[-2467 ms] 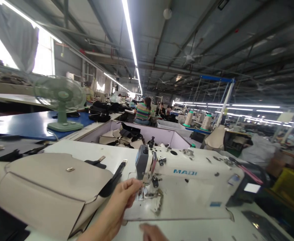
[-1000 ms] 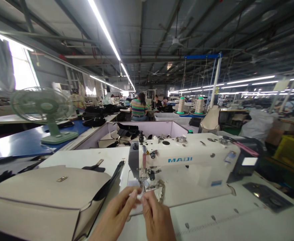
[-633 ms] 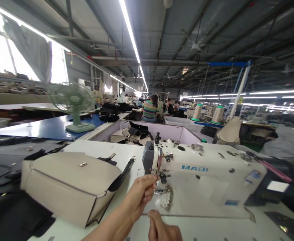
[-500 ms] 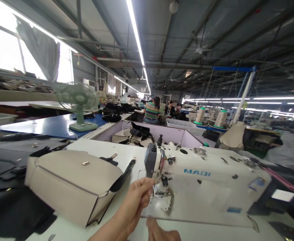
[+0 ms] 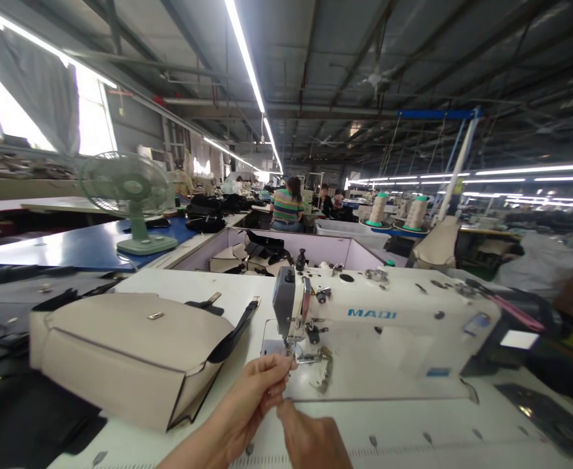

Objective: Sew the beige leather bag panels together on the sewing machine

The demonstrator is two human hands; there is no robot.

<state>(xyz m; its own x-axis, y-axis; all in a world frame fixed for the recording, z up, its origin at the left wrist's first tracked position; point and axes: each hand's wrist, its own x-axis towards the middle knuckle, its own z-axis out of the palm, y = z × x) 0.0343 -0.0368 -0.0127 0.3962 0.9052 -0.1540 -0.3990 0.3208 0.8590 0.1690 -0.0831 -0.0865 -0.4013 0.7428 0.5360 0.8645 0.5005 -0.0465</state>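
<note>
In front of the presser foot of a white sewing machine, my left hand is closed in a pinch, thumb against forefinger. Whatever lies in that pinch is too small to make out. Just below and to its right, my right hand is closed too, its fingertips close to the left hand's. Its grip is turned away from view, so I cannot see what it holds. Left of both hands a beige bag with dark edging and a metal clasp lies on the white table, its black strap toward the machine.
Dark bag pieces lie at the left edge. A green fan stands on a blue table. Behind the machine is a bin with more bags. Thread cones stand farther back, and a person in a striped top is seated beyond.
Both hands have come closer together. My left hand has dropped from beside the needle area to just in front of it, and more of my right hand shows. The view has tilted down slightly.
</note>
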